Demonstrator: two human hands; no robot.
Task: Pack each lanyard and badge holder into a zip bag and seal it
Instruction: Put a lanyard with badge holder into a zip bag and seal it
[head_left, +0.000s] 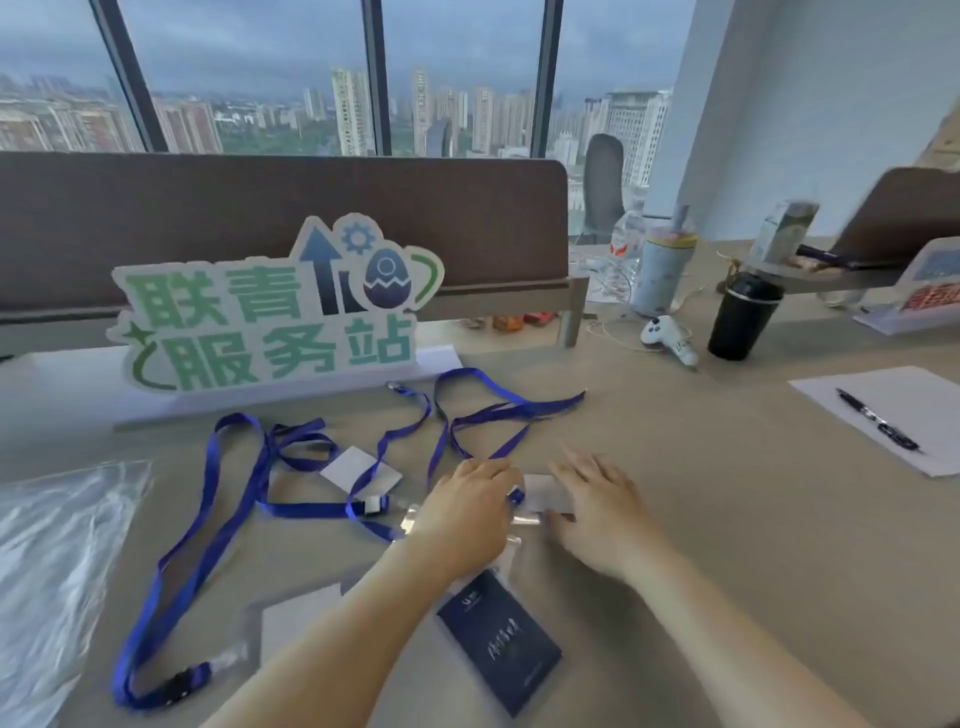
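Note:
Several blue lanyards lie tangled on the beige desk, one long loop (208, 525) at the left and another (483, 410) near the sign. My left hand (462, 514) pinches the blue end of a lanyard beside a clear badge holder with a white card (545, 493). My right hand (602, 514) lies flat with spread fingers next to that holder. A dark blue badge card (498, 644) in a clear sleeve sits under my left forearm. Another white badge holder (358, 470) lies among the lanyards. Clear zip bags (57, 551) are piled at the far left.
A green and white cut-out sign (270, 317) stands at the back on a white base. At the right are a sheet of paper (904, 415) with a pen (878, 421), a black cup (745, 317), a white controller (667, 338) and bottles.

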